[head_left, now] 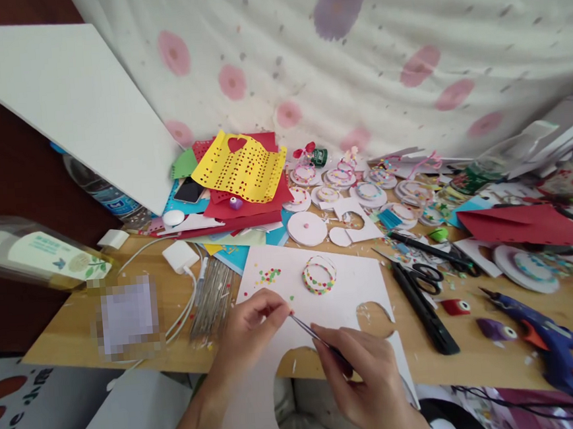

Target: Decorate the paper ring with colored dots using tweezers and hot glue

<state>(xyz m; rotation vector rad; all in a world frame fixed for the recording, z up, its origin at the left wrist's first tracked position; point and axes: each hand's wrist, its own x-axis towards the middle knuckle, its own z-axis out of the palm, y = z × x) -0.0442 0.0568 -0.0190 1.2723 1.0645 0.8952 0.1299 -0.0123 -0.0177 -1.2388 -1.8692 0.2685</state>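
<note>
My right hand (pixel 361 370) grips a pair of dark metal tweezers (pixel 306 327), which point up and to the left. Their tip meets the pinched thumb and forefinger of my left hand (pixel 255 326); a tiny reddish speck shows there, but what the fingers hold is too small to make out. Beneath both hands lies a white board (pixel 341 306) with round cut-outs. On it rest a ring trimmed with small coloured pieces (pixel 320 283) and a scatter of tiny red, green and yellow paper bits (pixel 270 276).
Thin metal sticks (pixel 213 296) and a white charger (pixel 180 256) lie left. On the right are a black utility knife (pixel 426 312), scissors (pixel 426 276) and a blue glue gun (pixel 538 327). Punched yellow paper (pixel 240 168) and several white discs (pixel 307 229) sit behind.
</note>
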